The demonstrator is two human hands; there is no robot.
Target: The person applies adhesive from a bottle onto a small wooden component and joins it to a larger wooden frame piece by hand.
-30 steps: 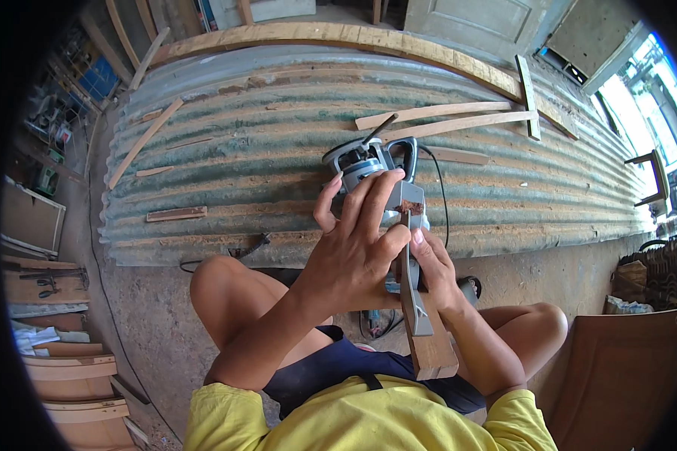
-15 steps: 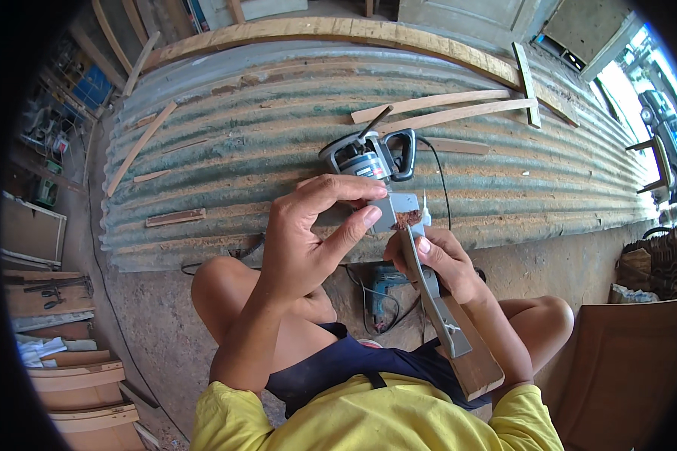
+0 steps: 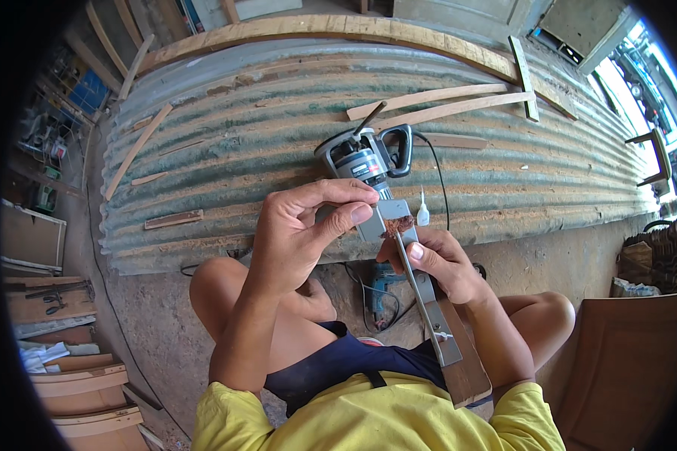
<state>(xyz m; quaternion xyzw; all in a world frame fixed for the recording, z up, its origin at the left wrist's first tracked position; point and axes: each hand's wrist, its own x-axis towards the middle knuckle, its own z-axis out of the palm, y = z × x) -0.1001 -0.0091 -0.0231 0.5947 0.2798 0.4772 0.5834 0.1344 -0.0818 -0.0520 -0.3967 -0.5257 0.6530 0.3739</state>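
My right hand point(image 3: 447, 263) grips a brown wooden block point(image 3: 465, 368) with a long grey metal strip point(image 3: 426, 301) lying along it, thumb pressed on the strip. At the far end is a grey metal plate point(image 3: 393, 208) with reddish-brown crumbly material point(image 3: 399, 225) on it. My left hand point(image 3: 301, 233) is closed in a pinch, thumb and forefinger at the plate's left edge; what lies between the tips is hidden. Just beyond, a grey power tool with a black loop handle point(image 3: 357, 161) rests on the corrugated sheet point(image 3: 278, 150). A small white needle-tipped bottle point(image 3: 423, 213) stands right of the plate.
Thin wooden strips point(image 3: 451, 105) and a long curved beam point(image 3: 316, 28) lie on the dusty sheet. A black cable point(image 3: 440, 173) runs from the power tool. On the floor between my legs is a teal corded tool point(image 3: 387, 282). Curved wooden pieces point(image 3: 83, 379) are stacked at left.
Both hands and the held piece have shifted slightly left, and the strip has turned, showing its face differently. My left thumb and forefinger have drawn closer together. The white bottle now shows more fully.
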